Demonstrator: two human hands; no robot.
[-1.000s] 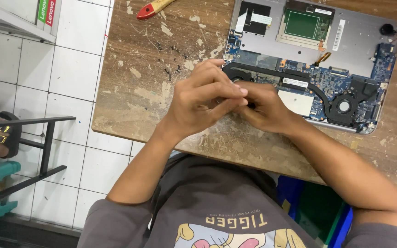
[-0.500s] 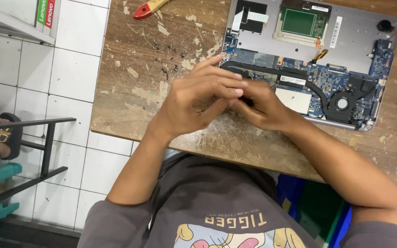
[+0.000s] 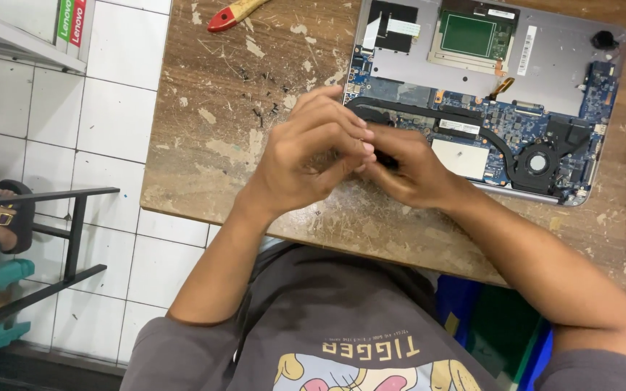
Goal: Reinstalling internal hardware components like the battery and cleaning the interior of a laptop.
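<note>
Pinching a small black part together, left hand and right hand meet at the laptop's seven o'clock corner.

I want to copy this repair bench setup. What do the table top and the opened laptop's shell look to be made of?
Table top: wood, worn brown, with visible grain, scratches and pale paint flecks. Opened laptop's shell: smooth matt silver, likely aluminium or painted plastic; the look leaves it open. Inside sits a blue circuit board.
</note>
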